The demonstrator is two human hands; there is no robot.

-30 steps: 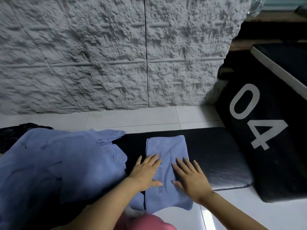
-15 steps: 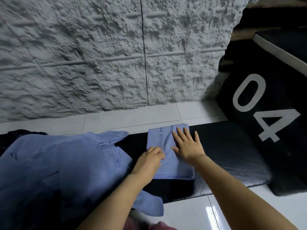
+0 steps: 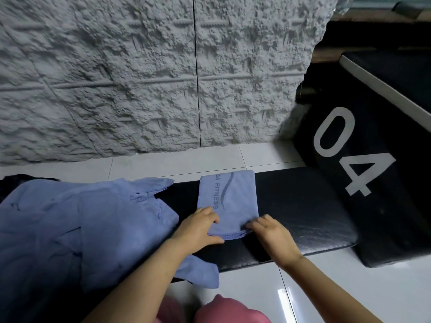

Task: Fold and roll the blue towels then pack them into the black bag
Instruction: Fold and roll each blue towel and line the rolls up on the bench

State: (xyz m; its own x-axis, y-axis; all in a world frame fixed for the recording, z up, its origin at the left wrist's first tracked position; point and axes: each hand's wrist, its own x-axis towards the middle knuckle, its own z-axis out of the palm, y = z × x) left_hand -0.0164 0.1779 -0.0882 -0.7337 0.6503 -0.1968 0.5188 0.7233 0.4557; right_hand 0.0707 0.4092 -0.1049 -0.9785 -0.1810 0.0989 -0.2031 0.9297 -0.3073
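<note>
A folded blue cloth towel (image 3: 229, 199) printed "FITNESS" lies flat on a black padded mat (image 3: 303, 217) set on the white tiled floor (image 3: 177, 162), its far edge toward the rough white textured wall (image 3: 140, 78). The left hand (image 3: 198, 229) grips the towel's near-left corner, fingers curled over the top and thumb along the near edge — the right hand (image 3: 271, 231) pinches the near-right corner, fingers bent on the cloth. A loose heap of blue towels (image 3: 81, 229) lies just beside, to the left; a black box marked "04" (image 3: 373, 183) stands at right.
</note>
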